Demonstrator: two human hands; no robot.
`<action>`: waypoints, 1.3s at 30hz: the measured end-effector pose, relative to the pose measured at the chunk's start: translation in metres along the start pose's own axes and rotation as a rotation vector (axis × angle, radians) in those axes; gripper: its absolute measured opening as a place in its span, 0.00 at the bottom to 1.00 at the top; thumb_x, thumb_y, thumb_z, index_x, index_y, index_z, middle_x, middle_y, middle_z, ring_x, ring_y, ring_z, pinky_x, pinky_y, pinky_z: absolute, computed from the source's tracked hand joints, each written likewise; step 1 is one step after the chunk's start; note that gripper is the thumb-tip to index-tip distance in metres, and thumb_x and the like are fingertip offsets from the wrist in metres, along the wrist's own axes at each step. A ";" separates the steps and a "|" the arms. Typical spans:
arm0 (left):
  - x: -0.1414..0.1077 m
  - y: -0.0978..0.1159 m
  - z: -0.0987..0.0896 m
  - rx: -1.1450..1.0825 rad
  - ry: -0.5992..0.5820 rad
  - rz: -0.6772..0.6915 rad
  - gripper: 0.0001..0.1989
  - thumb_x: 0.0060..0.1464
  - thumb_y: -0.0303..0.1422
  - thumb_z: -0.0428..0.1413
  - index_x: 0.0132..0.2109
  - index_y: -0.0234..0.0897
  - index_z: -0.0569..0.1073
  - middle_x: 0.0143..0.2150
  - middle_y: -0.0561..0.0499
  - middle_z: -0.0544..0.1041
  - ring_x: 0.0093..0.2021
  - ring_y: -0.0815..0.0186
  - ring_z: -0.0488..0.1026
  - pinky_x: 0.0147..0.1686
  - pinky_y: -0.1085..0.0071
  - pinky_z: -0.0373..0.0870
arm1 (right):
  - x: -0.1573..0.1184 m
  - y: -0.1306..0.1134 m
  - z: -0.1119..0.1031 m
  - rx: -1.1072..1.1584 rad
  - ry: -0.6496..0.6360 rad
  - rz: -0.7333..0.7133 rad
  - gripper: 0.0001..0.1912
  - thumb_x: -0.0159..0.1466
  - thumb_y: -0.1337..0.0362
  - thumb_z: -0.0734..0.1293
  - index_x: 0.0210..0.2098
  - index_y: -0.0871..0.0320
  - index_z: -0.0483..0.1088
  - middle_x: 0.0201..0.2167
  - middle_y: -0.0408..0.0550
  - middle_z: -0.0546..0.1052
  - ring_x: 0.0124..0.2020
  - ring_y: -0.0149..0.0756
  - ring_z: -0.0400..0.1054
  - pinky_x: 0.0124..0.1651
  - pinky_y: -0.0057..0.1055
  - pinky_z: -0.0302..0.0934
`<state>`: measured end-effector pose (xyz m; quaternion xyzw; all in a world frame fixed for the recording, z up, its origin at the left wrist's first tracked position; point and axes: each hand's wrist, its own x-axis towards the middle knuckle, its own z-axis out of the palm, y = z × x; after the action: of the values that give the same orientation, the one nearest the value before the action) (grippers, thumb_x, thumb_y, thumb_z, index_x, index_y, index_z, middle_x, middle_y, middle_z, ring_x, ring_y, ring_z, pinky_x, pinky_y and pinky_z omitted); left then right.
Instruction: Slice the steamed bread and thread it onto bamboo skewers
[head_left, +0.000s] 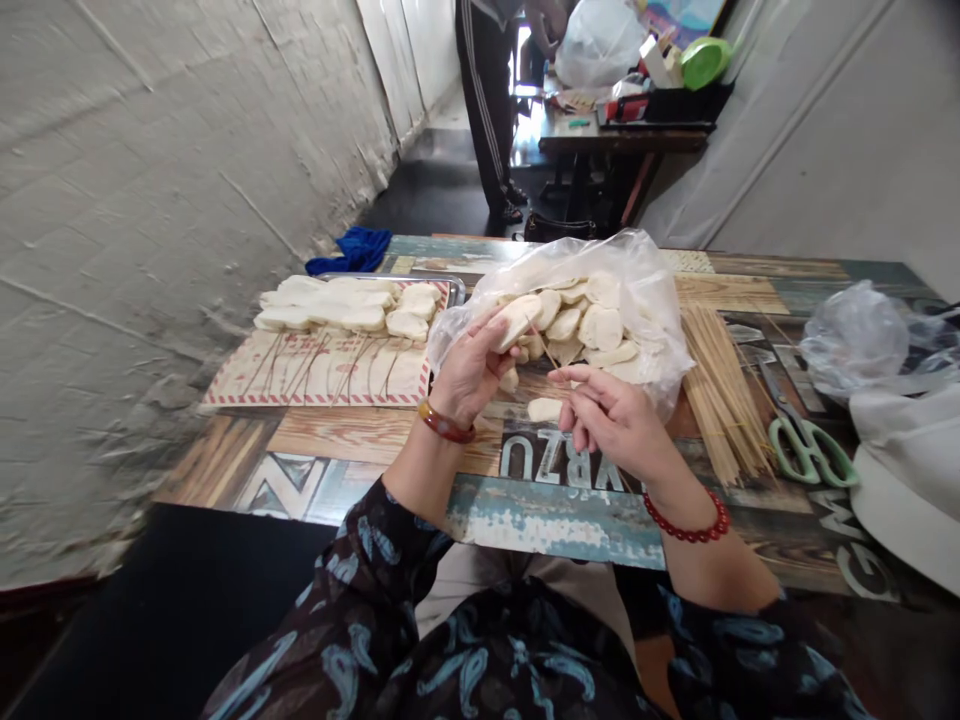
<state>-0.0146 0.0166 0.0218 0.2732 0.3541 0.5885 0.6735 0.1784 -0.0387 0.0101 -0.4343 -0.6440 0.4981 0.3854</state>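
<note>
My left hand (474,372) grips a pale, oval slice of bread-like food (519,318) above the table. A thin wooden skewer (547,347) runs from that slice toward my right hand (604,412), whose fingers are pinched around its lower end. Right behind my hands, a clear plastic bag (652,290) lies open with many similar slices (600,327) heaped in it. One loose slice (545,409) rests on the table just below the skewer. To the left, skewered slices (322,305) lie in rows on a paper-lined tray (247,390), their sticks pointing at me.
A bundle of bare skewers (716,400) lies right of the bag, beside green-handled scissors (806,445). Farther right are a crumpled plastic bag (847,335) and a white cap (911,480). A blue cloth (356,248) sits behind the tray. Beyond the table stands another person (487,100).
</note>
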 end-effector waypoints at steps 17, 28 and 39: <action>0.003 -0.002 -0.005 -0.083 0.039 -0.025 0.07 0.58 0.30 0.61 0.42 0.31 0.74 0.30 0.48 0.79 0.23 0.76 0.70 0.22 0.82 0.63 | -0.003 -0.005 0.009 -0.367 0.015 -0.161 0.22 0.70 0.62 0.60 0.56 0.64 0.77 0.18 0.43 0.75 0.22 0.35 0.72 0.29 0.30 0.68; 0.005 -0.004 -0.006 -0.032 0.030 0.014 0.11 0.55 0.32 0.64 0.42 0.31 0.74 0.30 0.48 0.79 0.24 0.75 0.69 0.24 0.79 0.63 | -0.002 -0.004 0.010 -0.276 0.024 -0.113 0.21 0.69 0.60 0.62 0.56 0.57 0.78 0.16 0.42 0.71 0.22 0.38 0.72 0.25 0.32 0.67; 0.005 -0.007 -0.008 0.068 -0.018 0.111 0.16 0.49 0.36 0.68 0.43 0.33 0.76 0.31 0.50 0.80 0.27 0.74 0.73 0.27 0.77 0.64 | -0.002 -0.001 0.010 -0.226 0.012 -0.083 0.23 0.69 0.60 0.61 0.57 0.65 0.76 0.14 0.36 0.67 0.15 0.29 0.63 0.23 0.28 0.62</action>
<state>-0.0165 0.0200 0.0113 0.3207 0.3521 0.6100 0.6333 0.1697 -0.0436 0.0089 -0.4508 -0.7111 0.4036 0.3580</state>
